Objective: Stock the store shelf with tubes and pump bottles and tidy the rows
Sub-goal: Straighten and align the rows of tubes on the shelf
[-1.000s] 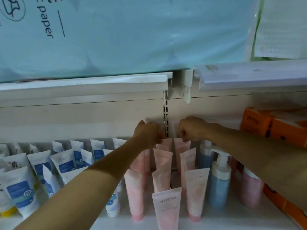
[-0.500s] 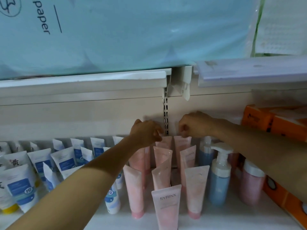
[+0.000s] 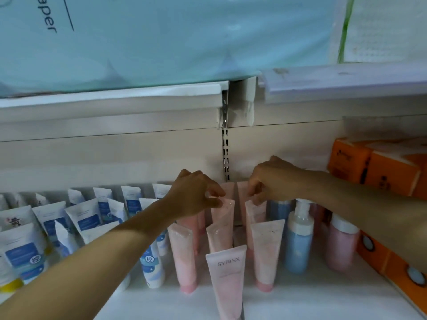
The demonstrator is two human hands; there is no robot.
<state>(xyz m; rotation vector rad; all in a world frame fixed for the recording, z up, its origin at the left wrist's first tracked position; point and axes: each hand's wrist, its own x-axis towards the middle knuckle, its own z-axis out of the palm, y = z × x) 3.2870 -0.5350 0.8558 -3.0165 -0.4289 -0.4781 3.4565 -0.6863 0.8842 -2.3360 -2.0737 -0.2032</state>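
I see the left hand (image 3: 195, 195) reaching to the back of the white store shelf (image 3: 300, 299), its thumb and fingertips pinching the flat crimped top of a soft pink plastic tube (image 3: 223, 212) in the middle row. The right hand (image 3: 272, 181) reaches in beside it, fingers curled down onto the crimped top of a second pink plastic tube (image 3: 254, 212) in the neighbouring row; I read this as a pinch grip as well.

The pink tubes stand cap-down in three short rows running front to back. Each tapers from a round pink cap to a flat sealed edge, with a matte, faintly mottled skin. The front pink tube printed SYRINX (image 3: 227, 280) stands nearest me, ahead of the middle row.

Just right of the pink rows stands a cylindrical pale blue pump bottle with a white pump head (image 3: 298, 241). Beside that is a cylindrical pink bottle with a white collar (image 3: 342, 245). To the left, white squeeze tubes with blue labels (image 3: 85, 222) lean in loose, uneven rows.

Orange cardboard-style tissue packs (image 3: 369, 167) are stacked at the right end of the shelf. The beige back panel carries a slotted metal upright (image 3: 225, 155). The shelf above holds a large pale blue plastic-wrapped paper pack (image 3: 161, 38).
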